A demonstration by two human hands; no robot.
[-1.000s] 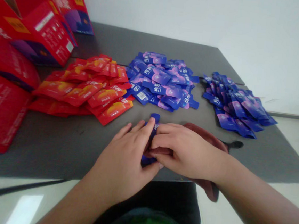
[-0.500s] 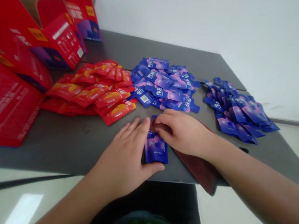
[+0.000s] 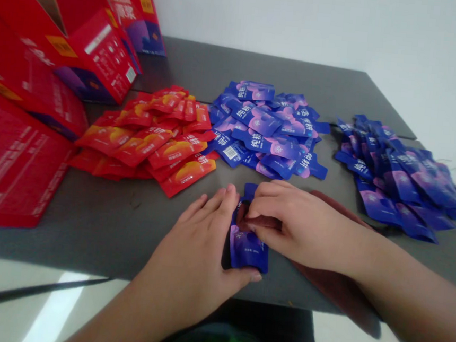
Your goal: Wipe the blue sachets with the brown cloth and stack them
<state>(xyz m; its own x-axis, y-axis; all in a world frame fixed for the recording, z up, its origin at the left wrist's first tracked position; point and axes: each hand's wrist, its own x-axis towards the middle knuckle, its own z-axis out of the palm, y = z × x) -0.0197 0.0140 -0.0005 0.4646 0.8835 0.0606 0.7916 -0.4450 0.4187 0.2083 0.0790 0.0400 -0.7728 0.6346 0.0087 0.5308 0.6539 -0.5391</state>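
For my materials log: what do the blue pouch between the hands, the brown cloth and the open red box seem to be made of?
Blue pouch: probably plastic or foil film, semi-gloss, going by its soft sheen and flat sealed-looking edge.
Brown cloth: matt fabric, bunching in the right hand; weave too blurred to tell.
Open red box: likely smooth printed cardboard; stiff flap, tan inside.

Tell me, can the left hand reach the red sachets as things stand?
Probably yes: the red sachets lie just beyond the left hand, nothing visible between, though it would leave the blue sachet.
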